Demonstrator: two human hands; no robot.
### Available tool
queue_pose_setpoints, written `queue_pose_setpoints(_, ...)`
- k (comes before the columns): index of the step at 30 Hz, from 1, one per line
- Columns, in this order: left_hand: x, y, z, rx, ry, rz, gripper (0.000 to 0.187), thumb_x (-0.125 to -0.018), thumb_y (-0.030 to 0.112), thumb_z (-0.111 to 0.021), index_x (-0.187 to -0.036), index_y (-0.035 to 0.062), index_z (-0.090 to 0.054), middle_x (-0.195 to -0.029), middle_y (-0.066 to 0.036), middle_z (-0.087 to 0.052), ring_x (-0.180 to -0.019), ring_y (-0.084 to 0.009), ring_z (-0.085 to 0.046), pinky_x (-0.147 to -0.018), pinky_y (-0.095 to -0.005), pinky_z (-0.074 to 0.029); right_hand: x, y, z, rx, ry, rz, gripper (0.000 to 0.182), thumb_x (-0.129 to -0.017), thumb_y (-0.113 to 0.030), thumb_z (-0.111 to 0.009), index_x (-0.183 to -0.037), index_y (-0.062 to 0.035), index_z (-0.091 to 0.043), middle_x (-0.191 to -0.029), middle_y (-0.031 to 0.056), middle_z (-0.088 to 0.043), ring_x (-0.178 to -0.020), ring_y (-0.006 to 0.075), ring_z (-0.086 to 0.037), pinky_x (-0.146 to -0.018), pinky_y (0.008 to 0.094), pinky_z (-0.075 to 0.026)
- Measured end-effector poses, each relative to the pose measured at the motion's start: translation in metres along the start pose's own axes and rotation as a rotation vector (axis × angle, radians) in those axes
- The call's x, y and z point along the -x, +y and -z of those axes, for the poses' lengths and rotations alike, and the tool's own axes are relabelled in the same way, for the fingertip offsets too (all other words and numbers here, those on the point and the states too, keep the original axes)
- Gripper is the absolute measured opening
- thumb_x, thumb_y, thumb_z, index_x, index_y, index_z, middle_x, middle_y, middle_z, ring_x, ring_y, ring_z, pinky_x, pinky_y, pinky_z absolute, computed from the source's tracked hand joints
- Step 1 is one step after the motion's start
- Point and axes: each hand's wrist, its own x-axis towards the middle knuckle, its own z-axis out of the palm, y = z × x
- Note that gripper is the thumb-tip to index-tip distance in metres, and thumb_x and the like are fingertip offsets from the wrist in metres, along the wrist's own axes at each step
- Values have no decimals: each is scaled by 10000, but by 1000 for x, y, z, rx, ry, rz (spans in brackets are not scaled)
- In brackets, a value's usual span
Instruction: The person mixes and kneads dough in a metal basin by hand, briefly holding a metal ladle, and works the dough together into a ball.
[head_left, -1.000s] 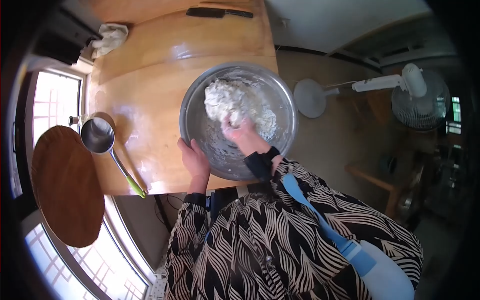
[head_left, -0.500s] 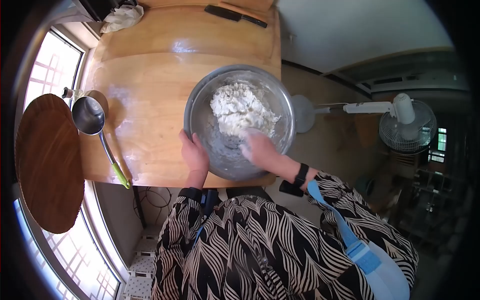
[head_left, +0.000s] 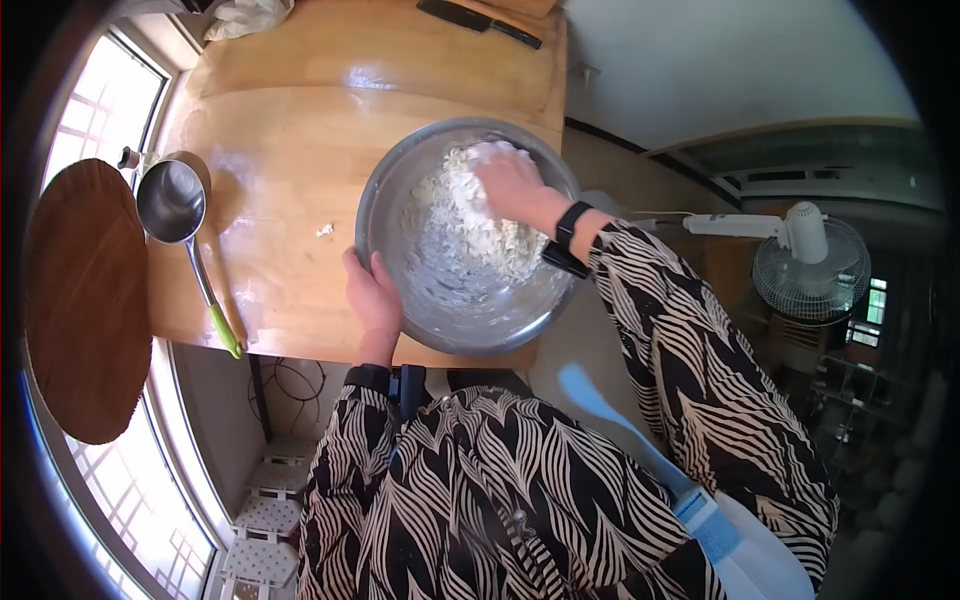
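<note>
I am working a white, shaggy mass of dough (head_left: pixel 452 205), which is lying loose and crumbly in a wide, round metal bowl (head_left: pixel 505 325). The dough is spreading in ragged clumps from the bowl's far side toward its middle, and I am partly covering it. Pale smears and flecks are clinging to the bowl's shiny inner wall and floor. I am touching the bowl at its left side; it is standing mouth up near the corner of the wooden table (head_left: pixel 280 130).
</note>
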Motion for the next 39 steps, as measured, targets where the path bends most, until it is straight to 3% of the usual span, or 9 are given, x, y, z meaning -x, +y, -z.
queue_pose_setpoints(8, -1, 2, 0, 53, 10, 57, 245, -911, 199, -519, -1084, 32, -468, -854, -223, -634, -772, -404, -615, -649, -446, -464, 95, 2, -30, -423, -129, -542, 515, -855, -350, -573, -1267, -61, -463, -1207, 276, -474, -1100, 442, -473, -943, 470, -400)
queue_pose_setpoints(12, -1, 4, -1, 4, 6, 60, 259, -907, 205, -526, -1091, 34, -463, -845, -227, -630, -776, -414, -607, -650, -462, -455, 132, -28, -105, -345, -36, -445, 595, -891, -462, -475, -1253, 10, -464, -1235, 273, -463, -1066, 434, -511, -914, 467, -429)
queue_pose_setpoints(18, -2, 4, -4, -49, -29, 69, 292, -915, 226, -505, -1128, 40, -431, -833, -252, -619, -769, -438, -594, -642, -486, -442, 120, -96, -79, -1299, -396, -617, 701, -894, -500, -471, -1286, 73, -374, -1183, 327, -496, -973, 434, -573, -862, 434, -474)
queue_pose_setpoints(20, -1, 6, -4, -65, -47, 86, 295, -918, 229, -497, -1134, 44, -421, -826, -257, -615, -755, -446, -589, -638, -495, -435, 112, -109, -55, -1512, -266, -711, 694, -879, -503, -502, -1264, 65, -399, -1045, 316, -561, -941, 390, -600, -824, 406, -494)
queue_pose_setpoints(24, 4, 2, -4, -71, -29, 99, 286, -922, 222, -484, -1135, 49, -405, -814, -262, -609, -747, -460, -577, -632, -513, -421, 100, -73, -25, -837, -165, -274, 468, -865, -385, -566, -1136, -5, -535, -1116, 263, -549, -838, 410, -612, -652, 479, -511)
queue_pose_setpoints(27, 7, 7, -3, -83, -32, 133, 277, -924, 221, -477, -1118, 39, -398, -822, -277, -602, -768, -472, -568, -631, -526, -412, 99, -60, 19, -541, -348, -298, 438, -815, -294, -633, -1148, -23, -548, -1236, 214, -481, -956, 392, -576, -755, 529, -469)
queue_pose_setpoints(30, 8, 11, -5, -77, -41, 127, 282, -924, 225, -476, -1116, 35, -394, -828, -282, -600, -772, -475, -566, -632, -527, -412, 106, -89, -5, -199, 202, 315, 323, -762, -274, -610, -1021, -81, -621, -1193, 170, -525, -1134, 346, -492, -931, 500, -391)
queue_pose_setpoints(33, 8, 6, -4, -82, -38, 76, 284, -925, 228, -475, -1113, 32, -392, -832, -287, -599, -776, -475, -566, -634, -524, -416, 72, -101, -35, -15, 75, 705, 320, -708, -280, -620, -991, -134, -652, -1157, 118, -540, -1212, 311, -407, -1024, 490, -293)
queue_pose_setpoints(39, 5, 9, -4, -82, -80, 87, 290, -923, 227, -481, -1118, 28, -402, -835, -279, -604, -775, -468, -573, -634, -511, -423, -14, -74, -32, 232, 15, 477, 354, -706, -378, -637, -905, -88, -678, -1017, 88, -597, -1090, 293, -501, -1010, 472, -329)
